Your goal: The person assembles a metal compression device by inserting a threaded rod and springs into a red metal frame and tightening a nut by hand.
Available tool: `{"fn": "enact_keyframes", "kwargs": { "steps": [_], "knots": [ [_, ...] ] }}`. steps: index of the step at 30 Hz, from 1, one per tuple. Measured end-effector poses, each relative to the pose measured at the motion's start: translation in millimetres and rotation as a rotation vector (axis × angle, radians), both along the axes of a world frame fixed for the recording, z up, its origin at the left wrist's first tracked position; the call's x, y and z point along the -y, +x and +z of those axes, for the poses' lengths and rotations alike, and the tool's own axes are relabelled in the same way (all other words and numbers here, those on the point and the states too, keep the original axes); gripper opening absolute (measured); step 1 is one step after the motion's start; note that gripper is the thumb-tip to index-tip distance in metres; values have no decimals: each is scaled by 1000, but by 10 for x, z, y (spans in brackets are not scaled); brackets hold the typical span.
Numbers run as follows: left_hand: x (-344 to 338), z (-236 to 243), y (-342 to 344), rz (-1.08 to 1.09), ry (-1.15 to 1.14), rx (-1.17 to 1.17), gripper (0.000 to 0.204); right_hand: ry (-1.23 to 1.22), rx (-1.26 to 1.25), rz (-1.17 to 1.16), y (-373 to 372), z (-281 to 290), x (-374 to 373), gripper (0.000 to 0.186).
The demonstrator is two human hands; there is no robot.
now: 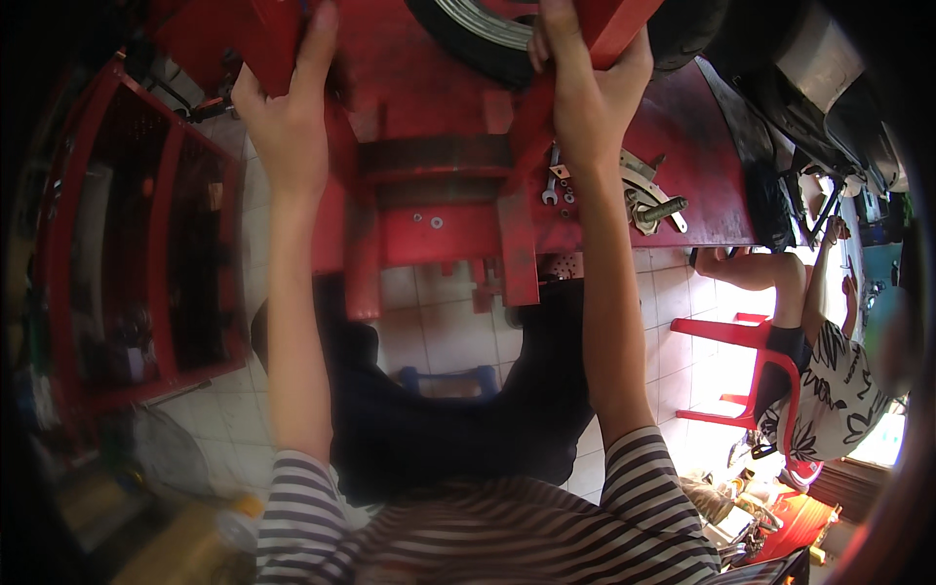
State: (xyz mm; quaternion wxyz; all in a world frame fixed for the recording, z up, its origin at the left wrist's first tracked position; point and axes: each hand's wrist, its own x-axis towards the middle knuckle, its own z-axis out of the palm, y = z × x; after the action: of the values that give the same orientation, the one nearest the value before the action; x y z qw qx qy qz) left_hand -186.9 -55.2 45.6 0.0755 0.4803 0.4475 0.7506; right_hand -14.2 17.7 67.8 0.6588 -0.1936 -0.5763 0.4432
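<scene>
Left hand (pixel 291 132) and right hand (pixel 591 112) grip opposite uprights of the red metal frame (pixel 436 156), upper centre of view. Step in hand: apparently steadying or positioning it. Next move likely requires even two-handed support, clear of the open-end wrench (pixel 550 195).

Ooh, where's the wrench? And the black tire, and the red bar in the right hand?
Wrench (pixel 552 178): head view, on its handle.
Black tire (pixel 458 48): head view, on its rubber.
Red bar (pixel 617 29): head view, on its side.
</scene>
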Motion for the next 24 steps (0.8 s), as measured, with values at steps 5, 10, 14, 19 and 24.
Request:
{"fn": "enact_keyframes", "kwargs": {
  "steps": [5, 10, 14, 19, 24],
  "knots": [
    [23, -59, -1, 54, -9, 15, 24, -63, 96, 151, 63, -178, 78, 30],
    [46, -176, 4, -13, -105, 111, 27, -62, 80, 184, 125, -145, 55, 32],
    [95, -344, 64, 15, -151, -12, 36, -103, 122, 144, 143, -101, 126, 42],
    [62, -386, 30, 53, -253, 132, 38, 117, 171, -178, 149, -204, 20, 56],
    [75, -314, 99, 104, -319, 163, 26, 280, 57, -257, 439, -156, -96, 30]
  ]
}}
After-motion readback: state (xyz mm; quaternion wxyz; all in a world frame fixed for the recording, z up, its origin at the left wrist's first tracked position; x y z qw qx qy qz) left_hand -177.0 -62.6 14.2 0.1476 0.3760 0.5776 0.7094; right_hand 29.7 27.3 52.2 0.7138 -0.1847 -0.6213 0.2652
